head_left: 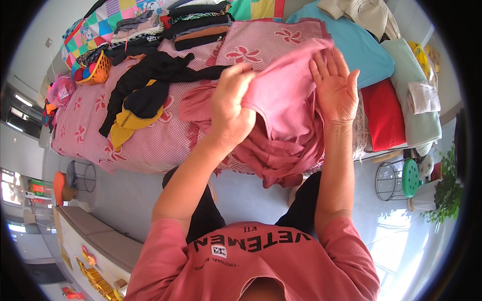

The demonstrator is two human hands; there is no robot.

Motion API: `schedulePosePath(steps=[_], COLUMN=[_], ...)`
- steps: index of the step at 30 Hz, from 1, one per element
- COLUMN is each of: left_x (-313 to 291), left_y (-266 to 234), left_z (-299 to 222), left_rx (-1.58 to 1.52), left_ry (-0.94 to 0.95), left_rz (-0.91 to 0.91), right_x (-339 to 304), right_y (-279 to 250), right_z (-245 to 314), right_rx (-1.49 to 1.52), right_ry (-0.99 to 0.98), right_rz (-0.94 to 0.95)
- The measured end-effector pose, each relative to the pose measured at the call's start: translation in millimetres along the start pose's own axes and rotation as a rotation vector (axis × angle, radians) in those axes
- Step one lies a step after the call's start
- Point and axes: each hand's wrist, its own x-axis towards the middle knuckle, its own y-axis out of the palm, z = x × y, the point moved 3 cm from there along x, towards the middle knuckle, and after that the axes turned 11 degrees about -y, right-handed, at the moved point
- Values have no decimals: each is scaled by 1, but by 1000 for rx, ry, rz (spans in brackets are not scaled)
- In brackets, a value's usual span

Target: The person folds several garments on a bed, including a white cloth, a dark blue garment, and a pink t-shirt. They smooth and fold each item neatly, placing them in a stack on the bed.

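Observation:
A pink garment lies crumpled in front of me, its lower folds hanging over the front edge of the covered surface. My left hand is closed on its left edge, the fingers curled round the cloth. Flat against the garment's right side, my right hand has its palm up and fingers stretched out, gripping nothing. Left of the garment, a black long-sleeved top is spread out, with a mustard-yellow and black piece by it.
Folded clothes stand in stacks at the back, beside an orange basket. To the right lie a light blue cloth, a red cloth and a pale green roll. A green stool stands on the floor at right.

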Motion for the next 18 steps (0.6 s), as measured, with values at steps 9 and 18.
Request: schedulePosePath(steps=[9,18], left_x=[45,68], left_y=[-23,-43], left_z=[-4,-31], left_rx=[-1064,-1187], left_ry=[-812,-593], left_rz=[114,178], right_x=[-27,-106], right_y=[14,63], right_z=[3,-26], right_rx=[-469,-1267], right_ry=[201,61], right_rz=[453,1184])
